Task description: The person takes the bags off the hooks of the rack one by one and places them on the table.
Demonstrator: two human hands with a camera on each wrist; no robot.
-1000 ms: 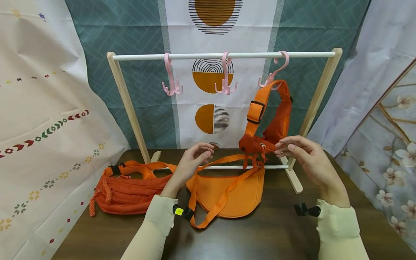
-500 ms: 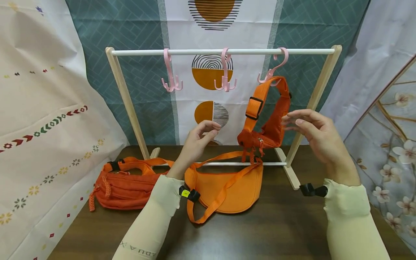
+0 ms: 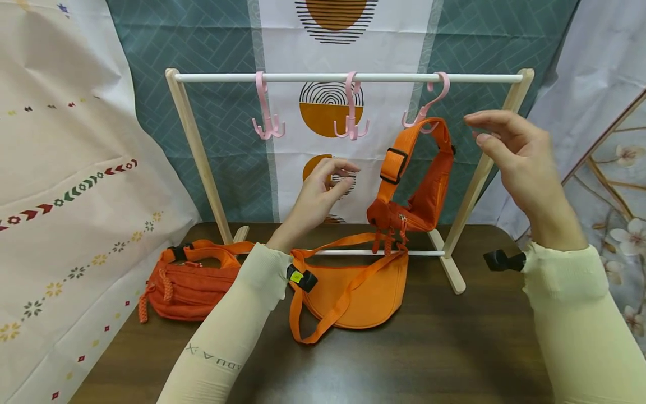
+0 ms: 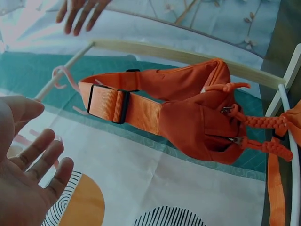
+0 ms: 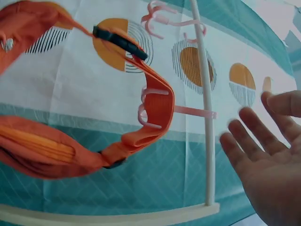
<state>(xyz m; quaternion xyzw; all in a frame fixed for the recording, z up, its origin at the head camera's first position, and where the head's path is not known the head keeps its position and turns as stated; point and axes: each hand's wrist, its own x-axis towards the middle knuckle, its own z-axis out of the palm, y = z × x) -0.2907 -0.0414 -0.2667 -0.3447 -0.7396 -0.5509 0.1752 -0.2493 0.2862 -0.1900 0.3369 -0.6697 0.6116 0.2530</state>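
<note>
A red-orange waist bag (image 3: pixel 426 196) hangs by its wide orange strap from the right pink hook (image 3: pixel 429 106), tilted, with its braided zipper pulls dangling. My right hand (image 3: pixel 530 163) is raised to the right of that strap, fingers loosely bent and holding nothing. In the right wrist view the strap loop (image 5: pixel 162 106) sits over the hook's prongs, apart from my fingers. My left hand (image 3: pixel 318 193) is held in the air left of the hanging bag, also with nothing in it. The left wrist view shows its fingers (image 4: pixel 49 153) spread, with the bag's buckled strap beyond them.
A wooden rack with a white rod (image 3: pixel 303 78) stands at the back of the table. Two more pink hooks (image 3: pixel 267 112) hang from it. An orange half-round bag (image 3: pixel 373 303) and another red-orange waist bag (image 3: pixel 187 289) lie on the brown table (image 3: pixel 429 348).
Both hands have risen. My right hand has moved up and rightward, away from the hanging bag; my left hand has moved up and slightly right. The bag stays on the hook.
</note>
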